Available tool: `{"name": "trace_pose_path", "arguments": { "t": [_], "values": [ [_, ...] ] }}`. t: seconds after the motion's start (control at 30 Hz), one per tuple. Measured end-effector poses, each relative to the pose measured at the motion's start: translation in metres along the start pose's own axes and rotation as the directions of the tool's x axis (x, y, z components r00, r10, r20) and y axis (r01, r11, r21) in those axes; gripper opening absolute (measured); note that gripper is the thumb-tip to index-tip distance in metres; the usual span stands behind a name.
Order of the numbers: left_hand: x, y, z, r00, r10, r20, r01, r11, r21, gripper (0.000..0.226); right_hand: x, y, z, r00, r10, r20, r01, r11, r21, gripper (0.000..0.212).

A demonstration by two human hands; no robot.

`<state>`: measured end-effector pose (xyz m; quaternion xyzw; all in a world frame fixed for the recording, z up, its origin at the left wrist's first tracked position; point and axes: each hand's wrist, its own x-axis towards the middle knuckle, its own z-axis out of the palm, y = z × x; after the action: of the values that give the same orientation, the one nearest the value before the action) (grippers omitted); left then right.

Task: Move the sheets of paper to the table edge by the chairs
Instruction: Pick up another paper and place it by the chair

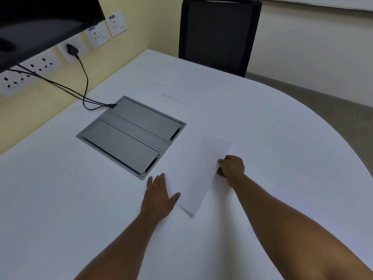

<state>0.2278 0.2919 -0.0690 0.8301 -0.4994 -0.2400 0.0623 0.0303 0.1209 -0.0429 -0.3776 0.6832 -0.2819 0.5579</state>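
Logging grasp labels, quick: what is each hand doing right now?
Left hand: open, flat on the table, thumb at the sheet's edge.
Right hand: closed, pinching the sheet of paper.

Dim, even light; soft focus; wide-angle edge curvature.

White sheet of paper (198,174) on white table (60,199); second white sheet (187,91) near far table edge. Grey metal cable box (131,136). Black mesh chair (218,33). Pale yellow wall (141,21), white sockets (116,23), black cables (84,77).
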Motion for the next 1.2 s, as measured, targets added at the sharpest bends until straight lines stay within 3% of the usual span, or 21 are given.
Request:
{"name": "trace_pose_path", "arguments": {
  "t": [0.13, 0.33, 0.47, 0.53, 0.63, 0.7, 0.83, 1.2],
  "values": [
    [-0.014, -0.001, -0.007, 0.995, -0.041, -0.096, 0.038, 0.999, -0.037, 0.089, -0.018, 0.003, -0.006, 0.998, -0.058, 0.021, 0.059, 0.997, -0.053, 0.027],
    [-0.034, -0.003, -0.025, 0.949, -0.270, -0.161, 0.196, 0.909, -0.368, 0.084, -0.041, -0.009, -0.012, 0.994, -0.098, 0.041, 0.098, 0.995, 0.010, 0.008],
    [-0.045, -0.010, -0.039, 0.900, -0.435, -0.008, 0.344, 0.725, -0.597, 0.085, -0.064, -0.018, -0.012, 0.993, -0.119, 0.025, 0.117, 0.991, 0.062, 0.029],
    [-0.051, -0.016, -0.047, 0.880, -0.462, 0.111, 0.408, 0.617, -0.673, 0.074, -0.079, -0.020, -0.007, 0.992, -0.128, 0.021, 0.126, 0.989, 0.076, 0.034],
    [-0.068, -0.027, -0.063, 0.866, -0.467, 0.176, 0.353, 0.324, -0.878, 0.039, -0.101, -0.019, 0.009, 0.990, -0.141, 0.033, 0.136, 0.984, 0.112, 0.033],
    [-0.082, -0.041, -0.073, 0.851, -0.493, 0.180, 0.311, 0.197, -0.930, 0.028, -0.118, -0.016, 0.024, 0.989, -0.133, 0.059, 0.125, 0.985, 0.117, 0.029],
    [-0.107, -0.084, -0.090, 0.823, -0.547, 0.157, 0.247, 0.094, -0.965, 0.019, -0.154, -0.005, 0.060, 0.986, -0.122, 0.112, 0.105, 0.984, 0.146, 0.045],
    [-0.174, -0.209, -0.121, 0.749, -0.634, 0.192, 0.144, -0.127, -0.981, 0.018, -0.249, 0.025, 0.181, 0.968, -0.054, 0.246, 0.000, 0.977, 0.213, 0.018]
  ]
}}
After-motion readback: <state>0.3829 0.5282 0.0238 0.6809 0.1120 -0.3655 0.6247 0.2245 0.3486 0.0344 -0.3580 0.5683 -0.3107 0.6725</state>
